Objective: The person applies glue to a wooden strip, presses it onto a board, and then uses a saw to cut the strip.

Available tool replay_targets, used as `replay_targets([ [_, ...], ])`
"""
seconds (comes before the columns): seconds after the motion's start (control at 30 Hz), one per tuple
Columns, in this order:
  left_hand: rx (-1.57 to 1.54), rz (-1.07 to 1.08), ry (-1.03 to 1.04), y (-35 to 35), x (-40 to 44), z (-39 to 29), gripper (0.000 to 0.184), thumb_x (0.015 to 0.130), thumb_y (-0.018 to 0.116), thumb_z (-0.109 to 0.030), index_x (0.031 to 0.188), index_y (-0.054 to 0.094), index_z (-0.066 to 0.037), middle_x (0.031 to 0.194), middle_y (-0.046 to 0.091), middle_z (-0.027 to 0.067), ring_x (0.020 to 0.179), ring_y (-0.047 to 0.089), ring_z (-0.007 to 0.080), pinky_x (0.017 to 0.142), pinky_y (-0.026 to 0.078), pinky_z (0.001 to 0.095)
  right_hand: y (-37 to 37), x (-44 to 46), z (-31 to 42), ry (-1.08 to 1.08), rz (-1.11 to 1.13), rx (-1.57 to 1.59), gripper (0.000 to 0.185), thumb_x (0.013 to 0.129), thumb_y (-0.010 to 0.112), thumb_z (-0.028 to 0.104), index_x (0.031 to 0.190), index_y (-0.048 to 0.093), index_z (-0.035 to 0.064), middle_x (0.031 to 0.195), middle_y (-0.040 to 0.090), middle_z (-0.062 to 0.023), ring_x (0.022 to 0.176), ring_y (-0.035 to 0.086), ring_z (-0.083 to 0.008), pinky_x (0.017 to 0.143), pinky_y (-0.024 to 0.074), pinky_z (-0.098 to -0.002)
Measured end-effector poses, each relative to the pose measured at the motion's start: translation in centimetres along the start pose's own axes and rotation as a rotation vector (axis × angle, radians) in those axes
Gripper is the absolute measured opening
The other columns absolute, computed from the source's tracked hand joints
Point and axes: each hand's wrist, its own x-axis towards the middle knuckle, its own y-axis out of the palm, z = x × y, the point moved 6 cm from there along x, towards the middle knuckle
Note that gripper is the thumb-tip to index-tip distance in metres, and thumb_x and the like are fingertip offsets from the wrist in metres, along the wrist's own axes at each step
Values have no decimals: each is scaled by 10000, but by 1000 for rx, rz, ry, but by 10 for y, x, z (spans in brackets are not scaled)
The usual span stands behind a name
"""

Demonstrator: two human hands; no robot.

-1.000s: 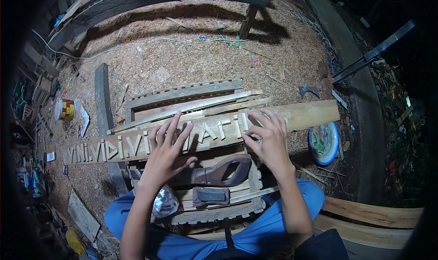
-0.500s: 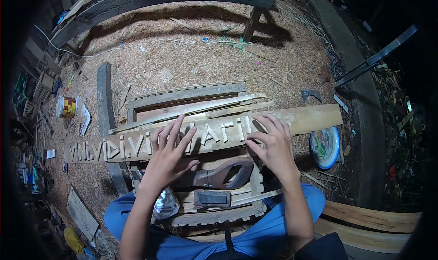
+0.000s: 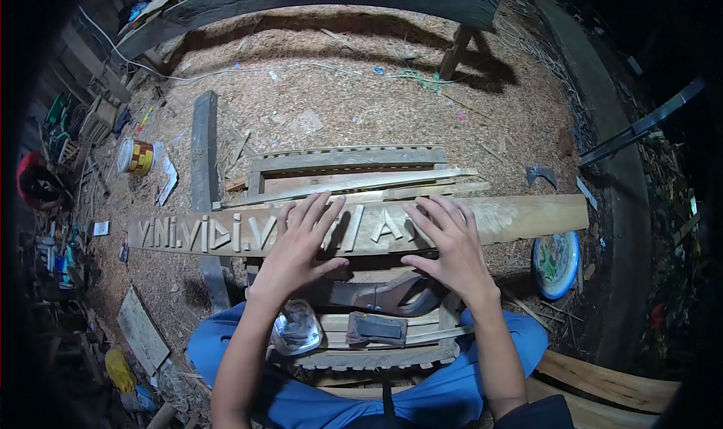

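Note:
A long wooden board (image 3: 527, 217) lies crosswise in front of me. Pale wooden strip letters (image 3: 218, 235) run along it, reading roughly "VINI.VIDI.V" before my hand hides some. My left hand (image 3: 297, 244) rests over the middle letters, fingers spread, holding nothing that I can see. Farther right, my right hand (image 3: 456, 248) reaches over the letters after the "A", fingers apart and thumb pointing left. Just below the board lies a handsaw (image 3: 410, 293), partly hidden. Nearer me are a dark rectangular block (image 3: 376, 329) and a clear plastic container (image 3: 297, 328).
A slatted wooden frame (image 3: 354, 158) with loose strips (image 3: 354, 184) lies under and behind the board. A tub (image 3: 137, 157) stands at left, a blue-rimmed basin (image 3: 556, 267) at right. A heavy bench (image 3: 324, 16) spans the back. Someone in red (image 3: 34, 181) is at the left edge.
The view has shifted, so the scene sits further right and lower. My right hand has moved left along the board and now covers letters that showed before. A person appears at the left edge.

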Motion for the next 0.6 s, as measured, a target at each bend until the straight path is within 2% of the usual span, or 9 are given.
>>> replay_targets([
  [0.07, -9, 4, 1, 0, 0, 2, 1078, 784, 847, -475, 1645, 313, -107, 1599, 435, 172, 1500, 386, 319, 1250, 202, 523, 5, 6, 1, 16, 63, -46, 1062, 660, 945, 306, 1588, 441, 192, 1450, 567, -106, 1391, 497, -301, 1236, 277, -527],
  [0.17, -32, 19, -8, 0, 1, 3, 1093, 777, 852, -472, 1652, 304, -114, 1584, 457, 170, 1490, 402, 323, 1252, 196, 526, 10, 10, -3, 33, 111, -81, 1074, 646, 952, 295, 1586, 443, 196, 1442, 568, -99, 1386, 502, -283, 1236, 273, -545],
  [0.33, -57, 34, -44, 0, -1, 6, 1199, 700, 923, -334, 1672, 247, -148, 1548, 491, 158, 1463, 434, 315, 1267, 178, 535, 9, 15, 0, 46, 129, -105, 1112, 613, 963, 282, 1590, 435, 207, 1415, 577, -85, 1360, 525, -269, 1245, 236, -565],
  [0.47, -62, 7, -46, -1, -2, 7, 1211, 681, 931, -287, 1671, 249, -143, 1504, 517, 160, 1438, 453, 323, 1268, 181, 533, 14, 16, 0, 38, 136, -126, 1124, 602, 966, 280, 1589, 434, 209, 1398, 585, -81, 1347, 537, -266, 1246, 233, -562],
  [0.57, -109, 20, -36, -2, 1, 9, 1218, 654, 938, -239, 1663, 263, -133, 1462, 537, 163, 1401, 472, 348, 1251, 237, 519, 16, 16, -2, 25, 107, -119, 1138, 582, 975, 281, 1585, 442, 209, 1368, 601, -77, 1330, 552, -261, 1235, 244, -556],
  [0.6, -117, 10, -24, -2, 2, 9, 1214, 645, 938, -217, 1658, 274, -126, 1451, 543, 165, 1379, 481, 361, 1224, 290, 508, 15, 16, -3, 20, 95, -96, 1142, 573, 979, 282, 1581, 448, 208, 1354, 609, -75, 1317, 560, -258, 1225, 255, -553],
])
